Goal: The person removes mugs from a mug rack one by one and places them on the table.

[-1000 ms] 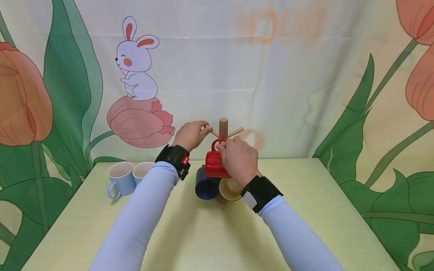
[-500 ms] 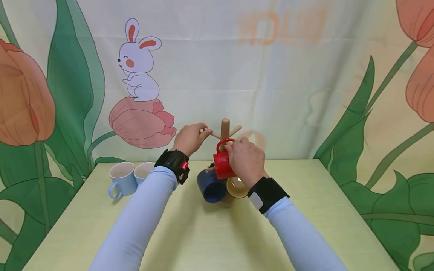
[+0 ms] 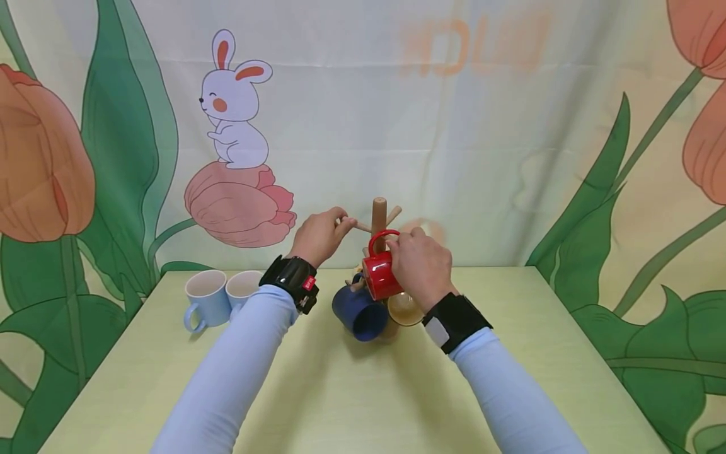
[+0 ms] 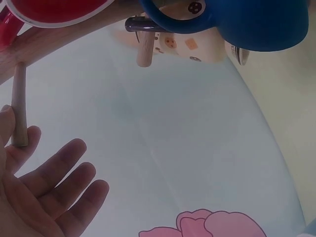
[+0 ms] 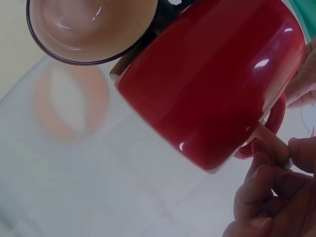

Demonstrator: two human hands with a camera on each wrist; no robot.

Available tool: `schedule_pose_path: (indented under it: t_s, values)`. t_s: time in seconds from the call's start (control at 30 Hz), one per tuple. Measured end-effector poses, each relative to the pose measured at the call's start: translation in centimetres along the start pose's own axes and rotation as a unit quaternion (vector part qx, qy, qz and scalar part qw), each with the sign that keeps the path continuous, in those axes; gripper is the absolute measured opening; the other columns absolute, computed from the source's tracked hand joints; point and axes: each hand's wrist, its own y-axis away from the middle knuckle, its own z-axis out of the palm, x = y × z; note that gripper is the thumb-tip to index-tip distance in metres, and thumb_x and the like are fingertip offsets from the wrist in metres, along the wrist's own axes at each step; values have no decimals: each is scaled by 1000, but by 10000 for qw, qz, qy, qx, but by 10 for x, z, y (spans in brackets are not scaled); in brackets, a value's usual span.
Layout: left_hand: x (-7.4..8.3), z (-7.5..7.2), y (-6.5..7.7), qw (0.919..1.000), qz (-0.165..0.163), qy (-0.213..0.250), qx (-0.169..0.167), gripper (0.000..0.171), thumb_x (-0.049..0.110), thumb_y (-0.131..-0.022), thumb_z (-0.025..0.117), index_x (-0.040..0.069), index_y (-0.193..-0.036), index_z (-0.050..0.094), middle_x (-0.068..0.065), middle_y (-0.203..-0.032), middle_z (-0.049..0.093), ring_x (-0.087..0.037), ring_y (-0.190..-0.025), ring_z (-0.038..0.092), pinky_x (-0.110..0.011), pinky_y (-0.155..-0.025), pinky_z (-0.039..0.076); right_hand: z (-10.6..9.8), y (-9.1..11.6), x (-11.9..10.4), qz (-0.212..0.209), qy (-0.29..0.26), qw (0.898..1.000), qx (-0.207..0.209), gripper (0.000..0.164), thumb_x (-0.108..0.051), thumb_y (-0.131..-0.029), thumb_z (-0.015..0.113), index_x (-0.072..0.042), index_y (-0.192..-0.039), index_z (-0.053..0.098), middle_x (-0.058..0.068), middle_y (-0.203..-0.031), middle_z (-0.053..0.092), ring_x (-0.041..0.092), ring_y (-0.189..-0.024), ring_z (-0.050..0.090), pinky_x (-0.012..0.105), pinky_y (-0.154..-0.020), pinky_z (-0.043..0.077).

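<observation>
A wooden mug tree [image 3: 379,215] stands mid-table with several pegs. My left hand [image 3: 319,236] pinches the end of one left-hand peg [image 4: 19,106] between thumb and index finger, the other fingers spread loosely. On the right, my right hand [image 3: 422,265] pinches the tip of another peg [image 5: 272,143], which passes through the handle of a glossy red mug [image 3: 379,277]. The red mug hangs tilted beside my right fingers. Lower down hang a dark blue mug [image 3: 357,312], mouth toward me, and a cream mug [image 3: 404,310], partly hidden by my right hand.
Two light blue mugs [image 3: 207,301] stand upright at the table's back left, one partly behind my left sleeve. The pale table [image 3: 351,403] ends against a printed curtain [image 3: 482,157] with a rabbit and tulips.
The mug tree has turned: the red, blue and cream mugs have swung to the right, and the back-right peg has shifted left. My right hand has moved right with its peg.
</observation>
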Motion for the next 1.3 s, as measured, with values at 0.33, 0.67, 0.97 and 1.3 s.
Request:
schedule_pose_path:
  t_s: [0.33, 0.67, 0.97, 1.3]
  values:
    - [3, 1, 8, 9999, 5, 131, 77, 33, 40, -103, 53, 11, -116, 63, -7, -82, 63, -24, -74, 55, -33, -61, 43, 0, -2, 9, 15, -225, 9997, -12, 41, -40, -101, 53, -4, -107, 71, 13, -90, 62, 27, -74, 62, 44, -63, 58]
    - [5, 6, 12, 9998, 5, 171, 111, 32, 40, -103, 51, 12, -113, 61, -6, -76, 57, -23, -68, 51, -32, -58, 38, -1, -5, 17, 114, -457, 9989, -49, 41, -40, -101, 54, -4, -106, 71, 14, -92, 64, 28, -75, 62, 43, -63, 58]
    - [7, 8, 15, 9995, -20, 233, 201, 30, 39, -103, 51, 12, -111, 61, -6, -75, 54, -22, -67, 50, -32, -57, 36, -1, -10, 22, 266, -551, 9981, -114, 41, -41, -101, 53, -5, -108, 71, 13, -92, 65, 29, -75, 62, 42, -62, 57]
    - [9, 12, 18, 9994, 124, 137, 299, 28, 39, -103, 52, 12, -107, 61, -5, -74, 54, -22, -68, 51, -33, -58, 37, -1, -12, 29, 331, -721, 9968, -109, 41, -41, -101, 54, -6, -111, 71, 13, -90, 64, 28, -75, 62, 41, -62, 56]
